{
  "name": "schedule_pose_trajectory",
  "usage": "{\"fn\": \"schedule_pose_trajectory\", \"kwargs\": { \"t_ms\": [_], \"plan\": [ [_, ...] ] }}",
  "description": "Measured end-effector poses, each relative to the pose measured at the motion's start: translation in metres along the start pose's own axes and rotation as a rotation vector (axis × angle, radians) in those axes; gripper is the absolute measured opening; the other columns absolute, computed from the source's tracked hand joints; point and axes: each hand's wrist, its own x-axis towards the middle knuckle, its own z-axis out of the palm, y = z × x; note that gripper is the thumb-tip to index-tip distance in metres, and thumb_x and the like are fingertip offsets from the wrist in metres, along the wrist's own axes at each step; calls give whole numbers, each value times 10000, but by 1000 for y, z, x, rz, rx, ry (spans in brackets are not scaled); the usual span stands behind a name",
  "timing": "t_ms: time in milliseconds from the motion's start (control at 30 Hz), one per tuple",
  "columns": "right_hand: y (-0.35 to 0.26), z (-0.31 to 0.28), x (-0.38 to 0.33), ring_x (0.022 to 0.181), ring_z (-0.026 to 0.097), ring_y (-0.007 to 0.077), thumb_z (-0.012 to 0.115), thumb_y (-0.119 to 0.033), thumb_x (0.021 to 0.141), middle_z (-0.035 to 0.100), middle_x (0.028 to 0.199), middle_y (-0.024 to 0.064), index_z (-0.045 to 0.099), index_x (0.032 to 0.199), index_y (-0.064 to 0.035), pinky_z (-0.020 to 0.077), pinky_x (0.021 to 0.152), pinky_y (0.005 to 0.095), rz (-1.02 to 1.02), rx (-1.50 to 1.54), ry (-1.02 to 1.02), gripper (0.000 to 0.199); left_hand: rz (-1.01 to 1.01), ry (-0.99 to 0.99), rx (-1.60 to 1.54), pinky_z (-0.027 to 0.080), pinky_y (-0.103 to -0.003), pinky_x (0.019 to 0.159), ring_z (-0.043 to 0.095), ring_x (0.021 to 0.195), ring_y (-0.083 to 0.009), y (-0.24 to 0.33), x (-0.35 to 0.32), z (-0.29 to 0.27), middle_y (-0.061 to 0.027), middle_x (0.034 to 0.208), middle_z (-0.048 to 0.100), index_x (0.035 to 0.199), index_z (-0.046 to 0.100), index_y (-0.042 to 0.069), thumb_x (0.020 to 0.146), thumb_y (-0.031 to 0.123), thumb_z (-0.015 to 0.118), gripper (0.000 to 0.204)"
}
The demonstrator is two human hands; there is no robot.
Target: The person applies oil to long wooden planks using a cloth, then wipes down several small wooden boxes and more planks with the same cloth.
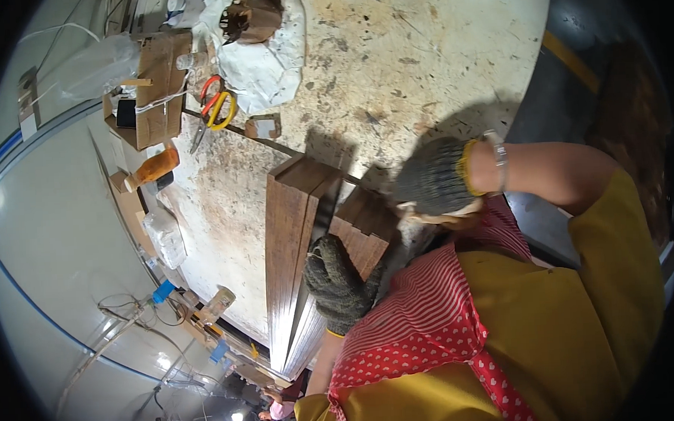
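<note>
The stained pale worktop carries a stack of long brown wooden boards along its near edge, long axis running from the person's body away across it. The gloved left hand is closed on the stack's near end; the gloved right hand, nearer the shorter boards' far end, rests curled on them

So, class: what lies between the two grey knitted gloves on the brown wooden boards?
In the head view, a dark narrow strip and stepped board ends.
</note>
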Motion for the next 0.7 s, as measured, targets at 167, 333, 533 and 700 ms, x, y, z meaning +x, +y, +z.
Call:
{"fn": "schedule_pose_trajectory", "kwargs": {
  "t_ms": [167, 333, 533, 700],
  "plan": [
    [-16, -72, 8, 1000, 642, 174, 639, -181, 913, 667, 1119, 95, 597, 1245, -46, 550, 871, 319, -984, -581, -458, 361, -644, -93, -516, 451, -486, 953, 528, 1135, -436, -18, -20, -23, -260, 1268, 503, 1346, 446, 5, 875, 557, 607, 743],
    [-45, -60, 9, 733, 669, 119, 625, -251, 938, 690, 1016, 87, 608, 1217, -57, 577, 675, 249, -1502, -423, 13, 340, -146, 98, 45, 386, -529, 1047, 414, 1282, -475, -47, 61, -46, -297, 1415, 384, 1416, 346, -43, 853, 476, 682, 837],
    [-48, -44, 16, 895, 676, 141, 607, -304, 952, 686, 1062, 148, 576, 1255, -15, 552, 687, 274, -1314, -821, 238, 420, -307, -298, -228, 498, -410, 919, 591, 1131, -339, -76, 62, -35, -254, 1320, 525, 1433, 332, -37, 723, 451, 820, 990],
    [-51, -42, 17, 1174, 579, 256, 638, -261, 925, 584, 1297, 195, 513, 1345, -24, 488, 956, 368, -1608, -975, 360, 498, -123, -274, -178, 513, -391, 844, 635, 1014, -314, -87, 61, -38, -240, 1267, 569, 1433, 351, -39, 782, 388, 778, 889]
  ]
}}
